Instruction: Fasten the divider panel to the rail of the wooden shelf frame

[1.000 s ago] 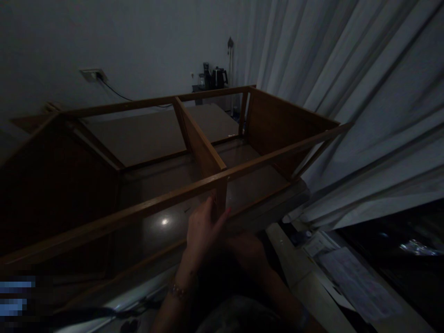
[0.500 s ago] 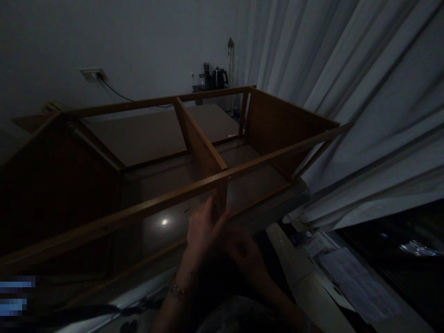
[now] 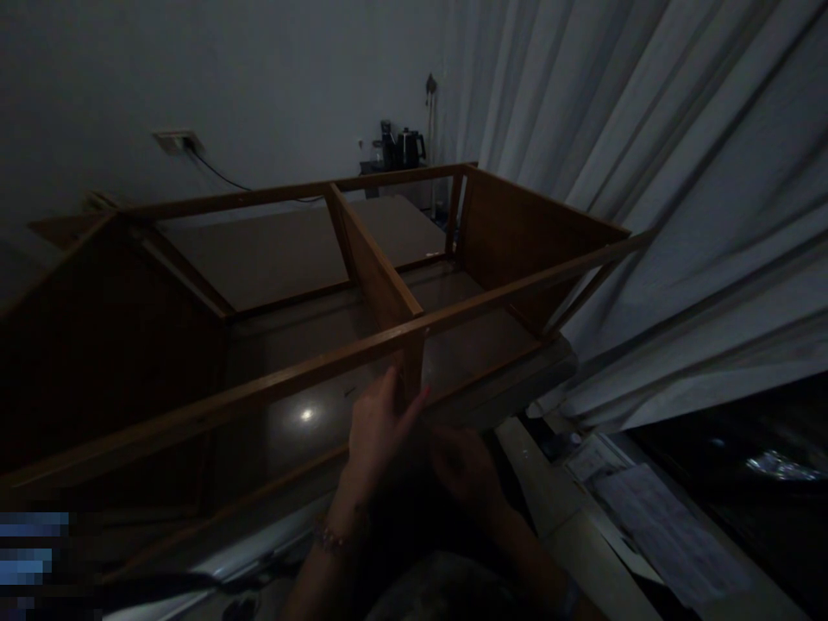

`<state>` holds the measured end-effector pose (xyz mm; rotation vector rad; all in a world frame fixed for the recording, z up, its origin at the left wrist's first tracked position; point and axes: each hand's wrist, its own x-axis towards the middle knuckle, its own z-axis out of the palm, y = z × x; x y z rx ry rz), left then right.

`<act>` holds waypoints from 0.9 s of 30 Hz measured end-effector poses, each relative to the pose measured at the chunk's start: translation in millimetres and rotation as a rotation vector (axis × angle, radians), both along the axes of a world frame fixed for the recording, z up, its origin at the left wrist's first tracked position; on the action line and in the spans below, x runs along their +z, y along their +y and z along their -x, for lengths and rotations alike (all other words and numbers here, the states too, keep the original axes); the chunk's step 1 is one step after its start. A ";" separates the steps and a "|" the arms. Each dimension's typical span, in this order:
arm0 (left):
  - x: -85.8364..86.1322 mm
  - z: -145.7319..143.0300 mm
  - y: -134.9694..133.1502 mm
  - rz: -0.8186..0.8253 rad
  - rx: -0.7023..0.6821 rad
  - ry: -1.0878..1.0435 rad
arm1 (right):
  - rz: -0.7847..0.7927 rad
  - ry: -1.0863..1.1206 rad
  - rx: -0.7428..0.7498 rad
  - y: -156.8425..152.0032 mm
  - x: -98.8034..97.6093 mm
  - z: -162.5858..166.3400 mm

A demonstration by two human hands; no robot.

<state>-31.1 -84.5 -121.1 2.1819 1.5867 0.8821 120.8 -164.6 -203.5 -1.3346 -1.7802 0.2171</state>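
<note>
A wooden cabinet frame (image 3: 517, 224) lies open-side up and fills the middle of the view. One long rail (image 3: 291, 375) of it runs from 8 o'clock up to 2 o'clock across the picture. A divider board (image 3: 372, 259) stands inside the frame and goes from the rail toward 11 o'clock, to the far rail. Under the place where the rail and the divider meet, a short post (image 3: 412, 369) goes down.

The left hand (image 3: 381, 431) is at 6 o'clock, just below the centre of the view. Its fingers are stretched upward and lie against the post, one on each side as it seems; they are not curled into a fist. A bracelet (image 3: 329, 539) is on this wrist. The right hand (image 3: 469, 470) is at 4 o'clock from the left hand, close beside it and below the bottom edge of the frame. It is in deep shadow, so I cannot tell if it is open or closed, or if it holds something.

At 3 o'clock a pale curtain (image 3: 647, 172) hangs, and the right end of the frame is just beside it. At 12 o'clock, far behind the frame, a kettle (image 3: 409, 147) stands by the wall. A wall socket (image 3: 174, 140) is at 10 o'clock. Some papers (image 3: 647, 517) lie on the floor at 4 o'clock.
</note>
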 end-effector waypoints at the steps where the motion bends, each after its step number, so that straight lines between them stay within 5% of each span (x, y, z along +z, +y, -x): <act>1: 0.3 0.0 0.0 0.002 -0.001 -0.005 | 0.021 0.019 -0.016 0.3 1.8 0.1; 7: -0.6 0.2 -0.1 0.007 0.009 0.002 | 0.179 0.219 -0.028 -2.4 13.3 6.0; 15: 0.5 -0.6 -1.6 -0.019 0.022 -0.002 | 0.683 0.826 -0.033 -9.6 28.7 19.1; 20: 0.5 0.0 -0.5 -0.008 0.021 0.009 | 0.733 1.063 -0.042 -6.4 24.7 22.1; 27: -1.6 -0.5 0.3 -0.025 0.020 0.020 | 0.797 1.082 -0.108 -5.3 9.7 27.3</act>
